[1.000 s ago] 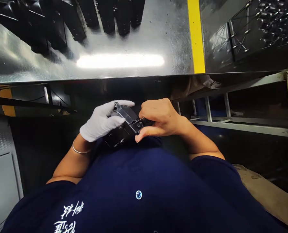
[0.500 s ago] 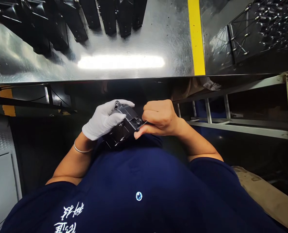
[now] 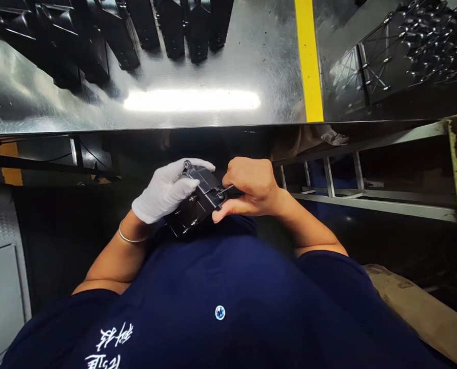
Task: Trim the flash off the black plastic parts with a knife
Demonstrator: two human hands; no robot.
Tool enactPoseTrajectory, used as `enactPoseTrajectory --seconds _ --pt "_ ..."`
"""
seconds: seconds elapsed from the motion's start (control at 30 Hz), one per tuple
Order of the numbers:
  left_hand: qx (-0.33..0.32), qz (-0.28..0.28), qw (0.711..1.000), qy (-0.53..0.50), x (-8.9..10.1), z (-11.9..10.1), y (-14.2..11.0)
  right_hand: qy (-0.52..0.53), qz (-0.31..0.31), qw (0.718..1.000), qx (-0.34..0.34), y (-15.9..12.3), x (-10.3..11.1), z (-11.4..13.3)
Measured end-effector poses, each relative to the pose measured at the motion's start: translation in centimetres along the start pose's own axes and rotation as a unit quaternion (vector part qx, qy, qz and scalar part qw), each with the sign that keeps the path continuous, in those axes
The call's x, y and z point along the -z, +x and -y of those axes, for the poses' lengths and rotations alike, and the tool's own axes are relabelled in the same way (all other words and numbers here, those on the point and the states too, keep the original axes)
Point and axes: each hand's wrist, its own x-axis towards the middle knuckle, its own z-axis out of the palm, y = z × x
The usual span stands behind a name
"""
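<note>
My left hand, in a white glove, grips a black moulded plastic part in front of my body. The part is tilted, with a round eyelet at its upper corner and a ribbed, box-like side facing down. My bare right hand is closed around a slim dark-handled tool. The tool's tip lies at the round boss on the part's right end, and its exact kind is hard to make out. My right thumb rests against the part's lower right corner.
Several long black plastic parts stand along the back left of the metal table. Yellow tape crosses the tabletop. More black parts are piled at the right. Below are a metal frame and a cardboard piece.
My right hand has turned slightly, so the dark tool between its fingers shows more against the part's end. My left hand keeps its grip and has hardly moved.
</note>
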Motion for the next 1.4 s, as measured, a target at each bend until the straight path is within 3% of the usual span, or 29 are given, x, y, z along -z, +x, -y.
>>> enactPoseTrajectory --seconds 0.13,0.3,0.47,0.77,0.97,1.07,1.23,1.4 --pt "-0.013 -0.014 1.0 0.013 -0.1 0.1 0.0 -0.01 -0.011 1.0 0.021 0.2 0.0 0.1" --pt "-0.024 -0.021 0.999 0.029 0.0 0.3 0.0 -0.024 0.002 1.0 -0.013 0.4 0.1 0.2" --pt "-0.018 -0.013 0.999 0.027 0.0 0.3 0.0 -0.009 -0.007 1.0 0.021 0.3 0.2 0.1" --pt "-0.017 -0.024 0.999 0.033 0.0 0.5 0.2 -0.016 0.026 0.999 -0.014 0.3 0.1 0.1" --pt "-0.019 -0.035 0.998 0.04 0.0 0.1 0.2 0.007 -0.022 1.0 -0.008 0.2 -0.3 -0.1" --pt "-0.045 -0.092 0.994 0.045 -0.1 -0.2 0.0 0.056 -0.049 0.996 -0.054 0.3 -0.3 0.0" --pt "-0.152 -0.232 0.96 0.046 0.1 -0.7 -0.7 0.183 -0.075 0.968 -0.153 0.5 0.5 0.3" --pt "-0.217 -0.242 0.937 0.129 0.3 -1.0 -1.5 0.238 -0.071 0.955 -0.162 0.8 0.7 0.6"
